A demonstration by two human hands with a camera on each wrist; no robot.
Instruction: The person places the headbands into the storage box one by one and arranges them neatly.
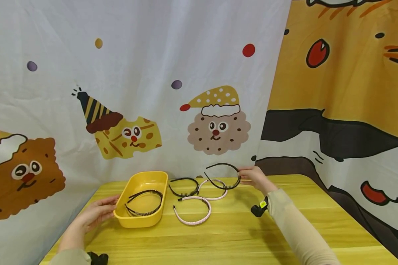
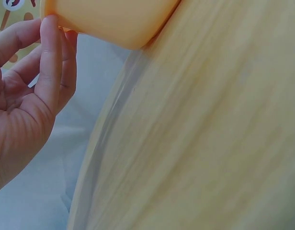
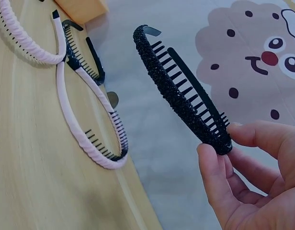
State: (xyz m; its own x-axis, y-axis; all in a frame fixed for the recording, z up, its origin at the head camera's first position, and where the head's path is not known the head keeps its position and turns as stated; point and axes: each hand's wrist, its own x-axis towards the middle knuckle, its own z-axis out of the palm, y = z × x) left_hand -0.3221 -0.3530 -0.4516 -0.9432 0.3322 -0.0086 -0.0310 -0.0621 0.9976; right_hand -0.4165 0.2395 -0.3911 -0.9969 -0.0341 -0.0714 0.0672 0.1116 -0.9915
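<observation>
My left hand (image 1: 99, 213) pinches the near left rim of a yellow plastic basin (image 1: 139, 222), thumb on the near side in the left wrist view. Inside the basin lies a black toothed headband (image 1: 160, 200); whether it is more than one is hard to tell. At the table's far side, my right hand (image 1: 257, 177) holds a black headband (image 3: 171, 96) between thumb and fingers, raised above the table. It has a rough, glittery outer face and comb teeth inside. Between basin and right hand lie another black headband (image 1: 197, 187), a near pink headband (image 1: 209, 211) and a farther pink headband (image 1: 215, 198).
The wood-grain table (image 1: 199, 244) meets a hanging white curtain (image 1: 146, 55) printed with cartoon figures at its back edge. An orange and black printed curtain (image 1: 345, 88) hangs along the right side.
</observation>
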